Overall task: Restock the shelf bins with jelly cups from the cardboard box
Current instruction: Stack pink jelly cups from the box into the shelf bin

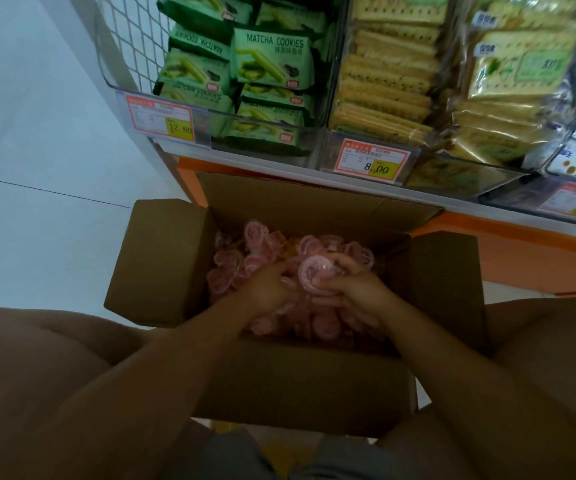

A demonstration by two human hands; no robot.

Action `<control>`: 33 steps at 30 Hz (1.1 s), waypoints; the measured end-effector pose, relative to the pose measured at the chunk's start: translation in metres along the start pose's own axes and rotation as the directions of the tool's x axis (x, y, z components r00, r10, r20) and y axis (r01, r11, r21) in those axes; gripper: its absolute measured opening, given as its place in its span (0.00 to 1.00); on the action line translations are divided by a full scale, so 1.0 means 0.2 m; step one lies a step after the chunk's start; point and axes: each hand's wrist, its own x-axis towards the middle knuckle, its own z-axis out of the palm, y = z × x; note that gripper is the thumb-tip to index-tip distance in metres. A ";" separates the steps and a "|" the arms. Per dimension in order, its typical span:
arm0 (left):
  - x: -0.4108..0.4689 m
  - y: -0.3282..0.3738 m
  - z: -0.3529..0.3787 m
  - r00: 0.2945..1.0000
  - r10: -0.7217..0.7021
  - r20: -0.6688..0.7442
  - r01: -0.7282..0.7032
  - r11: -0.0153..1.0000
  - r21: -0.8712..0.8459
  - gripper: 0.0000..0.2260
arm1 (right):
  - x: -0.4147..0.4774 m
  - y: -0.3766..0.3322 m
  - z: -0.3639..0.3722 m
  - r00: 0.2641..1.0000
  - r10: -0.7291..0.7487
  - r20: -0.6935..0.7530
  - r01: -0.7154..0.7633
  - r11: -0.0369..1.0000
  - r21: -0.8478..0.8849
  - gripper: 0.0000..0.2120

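Pinching a round pink plastic jelly cup, the right hand hovered in the brown cardboard box; the left hand, just beside, lay among loose cups, grip hidden.

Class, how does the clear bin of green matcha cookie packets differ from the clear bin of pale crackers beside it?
The matcha cookie bin holds green packets, the cracker bin clear-wrapped pale crackers. The matcha cookie bin's tag reads 12.80, the cracker bin's 8.00. Both are clear plastic.
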 end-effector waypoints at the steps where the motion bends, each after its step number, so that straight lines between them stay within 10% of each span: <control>1: -0.01 0.03 -0.04 1.000 0.016 0.011 -0.016 0.999 0.038 0.21 | -0.03 -0.03 0.01 1.000 -0.027 0.014 0.026 0.999 0.019 0.20; 14: -0.35 0.56 -0.48 0.978 0.133 0.158 -0.130 0.991 -0.023 0.25 | -0.33 -0.46 0.32 0.903 -0.424 0.074 0.430 0.881 -0.199 0.17; 33: -0.58 0.79 -0.61 0.958 0.279 -0.061 -0.283 0.957 -0.059 0.08 | -0.50 -0.75 0.45 0.845 -0.501 0.188 0.530 0.833 -0.160 0.26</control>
